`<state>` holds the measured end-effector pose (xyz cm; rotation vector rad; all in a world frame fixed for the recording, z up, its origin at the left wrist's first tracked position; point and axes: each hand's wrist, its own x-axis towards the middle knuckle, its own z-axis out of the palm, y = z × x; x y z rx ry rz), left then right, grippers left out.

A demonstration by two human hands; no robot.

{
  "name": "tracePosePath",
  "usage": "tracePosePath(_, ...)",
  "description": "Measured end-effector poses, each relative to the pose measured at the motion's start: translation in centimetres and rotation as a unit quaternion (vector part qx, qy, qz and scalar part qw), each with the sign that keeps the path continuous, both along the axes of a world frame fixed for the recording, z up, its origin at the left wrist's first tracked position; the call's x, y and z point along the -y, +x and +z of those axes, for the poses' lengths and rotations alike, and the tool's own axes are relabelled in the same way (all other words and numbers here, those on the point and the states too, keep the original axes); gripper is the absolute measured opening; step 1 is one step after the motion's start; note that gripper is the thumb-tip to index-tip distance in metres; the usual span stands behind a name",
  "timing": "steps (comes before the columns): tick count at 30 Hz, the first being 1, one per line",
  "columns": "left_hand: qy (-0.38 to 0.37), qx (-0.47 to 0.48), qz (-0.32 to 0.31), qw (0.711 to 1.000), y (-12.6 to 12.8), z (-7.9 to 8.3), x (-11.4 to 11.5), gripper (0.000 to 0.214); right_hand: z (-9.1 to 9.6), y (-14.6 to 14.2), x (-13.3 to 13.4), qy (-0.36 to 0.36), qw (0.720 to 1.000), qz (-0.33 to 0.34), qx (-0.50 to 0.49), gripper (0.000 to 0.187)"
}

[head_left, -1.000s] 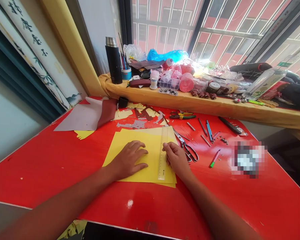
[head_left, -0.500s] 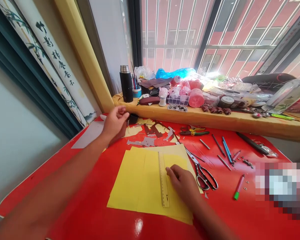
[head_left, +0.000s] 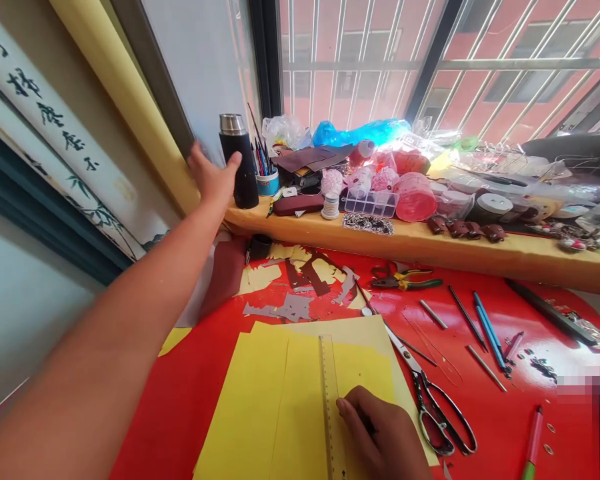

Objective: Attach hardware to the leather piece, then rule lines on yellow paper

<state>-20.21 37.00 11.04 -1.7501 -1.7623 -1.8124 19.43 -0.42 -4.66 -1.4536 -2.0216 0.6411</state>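
My left hand (head_left: 213,175) reaches to the windowsill with thumb and fingers spread around the near side of a black thermos flask (head_left: 240,170) with a silver cap. The thumb overlaps the flask; whether it touches cannot be told. Low in the view, my right hand (head_left: 380,427) is closed, its thumb and forefinger pinched at the right edge of a clear ruler (head_left: 327,380). That ruler lies lengthwise on yellow sheets (head_left: 260,400) on the red table. Metal scissors (head_left: 425,387) lie partly open just right of the sheets.
Paper scraps (head_left: 290,308) and a brown sheet (head_left: 223,273) lie behind the yellow sheets. Pliers (head_left: 405,280), blue pens (head_left: 489,327) and a pink marker (head_left: 534,440) are on the right. A pen cup (head_left: 267,183), thread spool (head_left: 331,207) and plastic box (head_left: 370,203) crowd the sill.
My left hand has moved up from the table's back edge to the thermos flask, and its fingers have spread. The view has shifted closer; my right hand stays at the ruler.
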Motion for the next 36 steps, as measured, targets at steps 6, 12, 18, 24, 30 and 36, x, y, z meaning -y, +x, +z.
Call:
tracePosePath(6,-0.126,-0.096,0.04,0.987,1.6,-6.5,7.2,0.065,1.2,0.1,-0.3,0.032,0.999,0.04,-0.001,0.042)
tracePosePath(12,-0.329,-0.219,0.038,0.918,3.3,-10.4,9.8,0.088,1.9,0.1,-0.3,0.022,0.999,0.036,-0.005,0.039)
tracePosePath(18,-0.361,-0.191,0.021,0.912,5.3,-10.5,9.1,0.06,2.0,0.1,-0.2,-0.017,0.999,0.027,0.001,0.043)
tracePosePath(24,-0.3,-0.151,-0.057,0.94,6.2,-8.1,13.7,0.065,2.1,0.2,-0.2,-0.059,0.998,0.013,0.013,0.045)
tracePosePath(30,-0.334,-0.117,-0.251,0.901,4.8,-6.1,23.9,0.069,2.5,0.1,-0.2,-0.059,0.998,0.013,0.02,0.048)
tracePosePath(36,-0.391,-0.148,-0.251,0.873,4.0,-8.3,27.3,0.069,2.0,0.1,-0.1,-0.046,0.998,-0.002,0.031,0.049)
